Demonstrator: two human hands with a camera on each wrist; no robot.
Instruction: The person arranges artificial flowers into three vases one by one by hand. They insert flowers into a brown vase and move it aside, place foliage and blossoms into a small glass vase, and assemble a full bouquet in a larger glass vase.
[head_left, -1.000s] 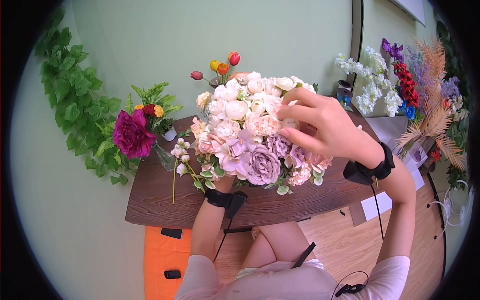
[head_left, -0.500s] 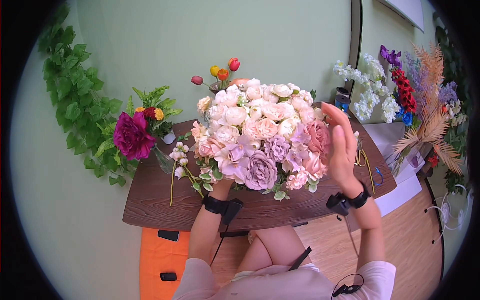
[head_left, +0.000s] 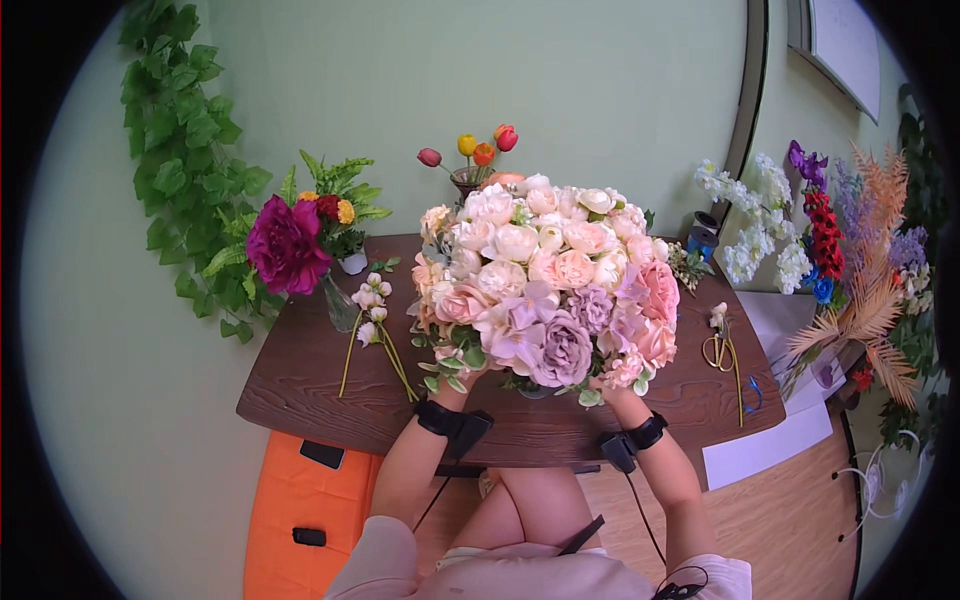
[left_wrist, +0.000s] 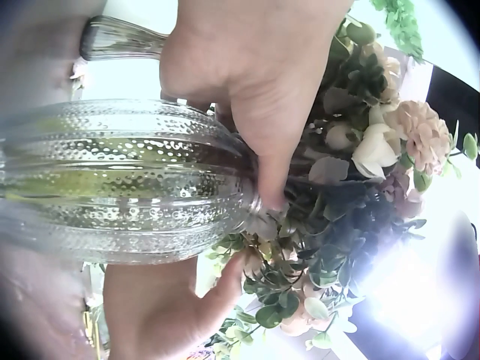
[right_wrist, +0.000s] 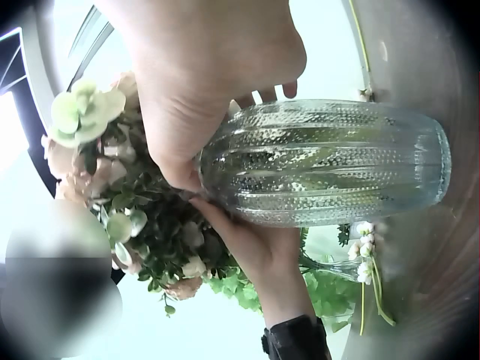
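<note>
A ribbed, dotted glass vase (right_wrist: 330, 161) stands on the table, with green stems showing through its wall. Out of it rises a full bouquet (head_left: 575, 265) of cream, blush and mauve artificial flowers, which covers most of the vase in the head view. My left hand (left_wrist: 247, 75) grips the vase around its neck, thumb under the leaves. From the other side my right hand (right_wrist: 210, 67) holds the same neck, its fingers curling behind the glass. The two thumbs come close together below the blooms.
Left on the dark wooden table (head_left: 320, 400) are cut white blossom stems (head_left: 372, 310) and a vase with a magenta flower (head_left: 288, 245). Tulips (head_left: 483, 153) stand behind the bouquet. On the right lie gold-handled scissors (head_left: 716, 352), a long stem and a blue tie (head_left: 753, 395).
My right hand has come down from the top of the bouquet, past its right side, to the vase's neck. My left hand stays low at the vase. The head view has shifted.
</note>
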